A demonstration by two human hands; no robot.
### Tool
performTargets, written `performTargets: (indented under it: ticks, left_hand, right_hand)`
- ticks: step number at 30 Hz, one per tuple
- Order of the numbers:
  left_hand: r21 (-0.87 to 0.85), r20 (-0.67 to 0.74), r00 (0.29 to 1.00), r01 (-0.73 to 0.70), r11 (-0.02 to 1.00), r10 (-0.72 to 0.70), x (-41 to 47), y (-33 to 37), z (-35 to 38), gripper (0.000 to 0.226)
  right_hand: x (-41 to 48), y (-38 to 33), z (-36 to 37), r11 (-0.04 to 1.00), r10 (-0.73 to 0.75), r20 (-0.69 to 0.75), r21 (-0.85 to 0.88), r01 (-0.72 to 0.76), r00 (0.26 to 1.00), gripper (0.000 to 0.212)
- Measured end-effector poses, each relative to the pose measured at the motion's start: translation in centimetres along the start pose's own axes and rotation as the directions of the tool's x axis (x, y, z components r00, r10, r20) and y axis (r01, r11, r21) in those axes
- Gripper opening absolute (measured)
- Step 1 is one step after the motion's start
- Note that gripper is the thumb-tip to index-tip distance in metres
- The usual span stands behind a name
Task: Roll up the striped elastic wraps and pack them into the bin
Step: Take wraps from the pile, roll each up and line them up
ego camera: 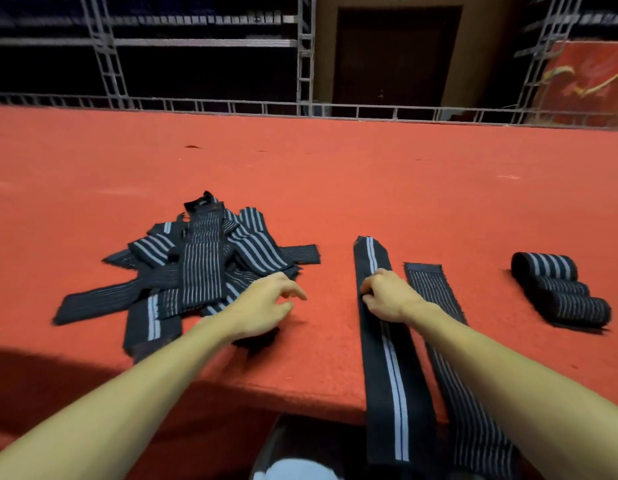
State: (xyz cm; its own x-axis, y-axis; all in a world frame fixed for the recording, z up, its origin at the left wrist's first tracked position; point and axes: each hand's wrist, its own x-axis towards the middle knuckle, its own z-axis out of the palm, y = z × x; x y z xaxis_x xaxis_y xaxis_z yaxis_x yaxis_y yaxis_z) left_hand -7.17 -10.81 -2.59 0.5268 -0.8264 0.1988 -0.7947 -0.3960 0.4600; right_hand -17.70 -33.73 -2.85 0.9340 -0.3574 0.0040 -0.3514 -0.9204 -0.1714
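Pinching a flat striped wrap (392, 382) is the right hand (387, 297).

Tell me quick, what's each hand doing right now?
Left hand: open, holding nothing, beside the pile of wraps.
Right hand: fingers curled, pinching the wide-striped flat wrap.

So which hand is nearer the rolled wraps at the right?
Right. The right hand grips the long flat wrap, just left of the rolled wraps; the left hand is farther left, at the edge of the loose pile.
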Motion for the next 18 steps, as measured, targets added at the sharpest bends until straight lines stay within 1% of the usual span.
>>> performTargets:
  ticks: [2, 3, 5, 8, 11, 13, 14, 16, 18]
  left_hand:
    - [-0.054, -0.143, 0.988, 0.044, 0.998, -0.052, -1.6, -1.6, -1.3, 0.031]
    - [-0.063, -0.184, 0.98, 0.066, 0.996, -0.076, -2.4, -2.3, -1.8, 0.033]
    - [-0.042, -0.195, 0.975, 0.102, 0.994, -0.108, -3.7, -3.6, -2.2, 0.034]
    - [-0.005, -0.16, 0.978, 0.132, 0.991, -0.131, -4.3, -4.9, -2.0, 0.03]
    - [0.028, -0.174, 0.974, 0.149, 0.988, -0.142, -3.3, -5.9, -1.5, 0.027]
    - [0.029, -0.194, 0.968, 0.171, 0.985, -0.162, -2.1, -6.5, -1.3, 0.029]
    - [0.006, -0.212, 0.961, 0.184, 0.983, -0.179, -1.6, -6.7, -1.1, 0.03]
    - [-0.116, -0.275, 0.929, 0.224, 0.968, -0.248, -0.5, -7.0, -0.5, 0.032]
    - [-0.249, -0.351, 0.865, 0.283, 0.926, -0.358, 0.1, -7.0, 0.5, 0.031]
  right_hand:
    - [-0.3, -2.1, 0.1, 0.996, -0.07, -0.02, 0.048, 0.071, 0.997, 0.032]
    - [-0.4, -3.1, 0.1, 0.993, -0.102, -0.02, 0.063, 0.103, 0.995, 0.033]
    - [-0.4, -4.9, 0.2, 0.984, -0.153, -0.018, 0.09, 0.154, 0.988, 0.033]
    - [0.3, -6.9, 0.3, 0.971, -0.199, -0.035, 0.131, 0.202, 0.979, 0.032]
    - [2.0, -8.4, 0.4, 0.96, -0.205, -0.046, 0.183, 0.21, 0.978, 0.031]
    - [3.6, -9.0, 0.6, 0.952, -0.184, -0.057, 0.239, 0.193, 0.981, 0.028]
    - [4.6, -9.2, 0.9, 0.947, -0.167, -0.068, 0.267, 0.179, 0.984, 0.026]
    - [6.5, -9.6, 1.5, 0.94, -0.126, -0.09, 0.309, 0.148, 0.988, 0.026]
    - [8.4, -10.0, 2.0, 0.933, -0.07, -0.11, 0.344, 0.104, 0.991, 0.031]
